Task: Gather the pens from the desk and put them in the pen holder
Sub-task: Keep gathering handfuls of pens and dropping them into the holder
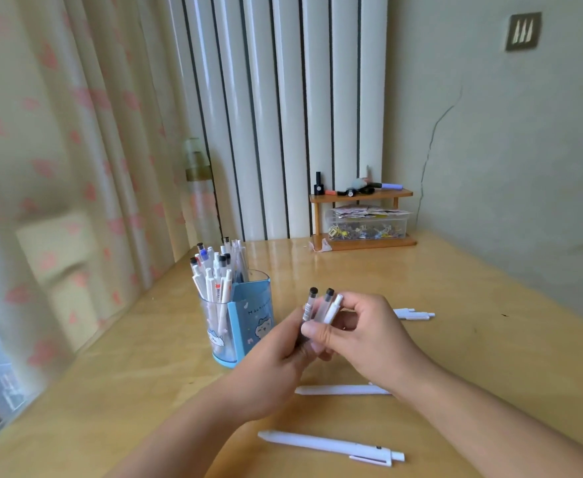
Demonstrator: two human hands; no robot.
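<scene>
A blue and clear pen holder [248, 322] stands on the wooden desk [472, 339], filled with several white pens. Just right of it, my left hand [269, 367] and my right hand [369, 332] meet above the desk and together grip a small bunch of pens [321, 307], their black-capped and white tops pointing up. A white pen [328, 446] lies near the front edge. Another white pen [341, 389] lies under my right wrist. More white pens [414, 313] lie beyond my right hand.
A small wooden shelf [362, 215] at the back holds bottles, markers and a clear box of clips. A radiator and a curtain stand behind the desk. A wall runs along the desk's right side.
</scene>
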